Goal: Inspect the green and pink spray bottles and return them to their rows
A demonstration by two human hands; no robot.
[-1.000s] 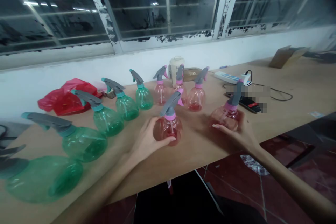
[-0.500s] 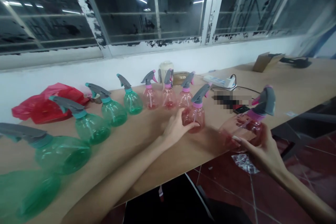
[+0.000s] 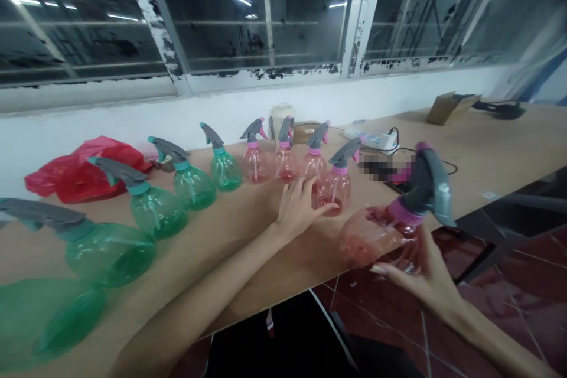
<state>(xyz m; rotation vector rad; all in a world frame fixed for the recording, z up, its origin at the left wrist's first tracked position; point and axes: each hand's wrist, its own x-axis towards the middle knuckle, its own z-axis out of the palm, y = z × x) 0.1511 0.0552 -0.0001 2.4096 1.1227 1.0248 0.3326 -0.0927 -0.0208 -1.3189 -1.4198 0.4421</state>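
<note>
My right hand point(image 3: 425, 274) grips a pink spray bottle point(image 3: 381, 236) with a grey trigger head, tilted and lifted off the wooden table point(image 3: 266, 260) near its front edge. My left hand point(image 3: 299, 207) rests against another pink spray bottle point(image 3: 334, 186) standing on the table, thumb and fingers curled loosely round its side. Behind stand three more pink bottles point(image 3: 283, 159) in a row. To the left runs a line of green spray bottles point(image 3: 192, 180) with grey and teal heads, growing larger toward the near left.
A red plastic bag point(image 3: 75, 174) lies at the back left. A white jar point(image 3: 280, 115), a power strip point(image 3: 376, 139) with a black cable and a cardboard piece point(image 3: 449, 106) sit at the back right. Windows line the wall; red floor tiles show below the table.
My right hand has lifted its pink bottle off the table and drawn it toward me, tilting it. My left hand pushed the other pink bottle back toward the row.
</note>
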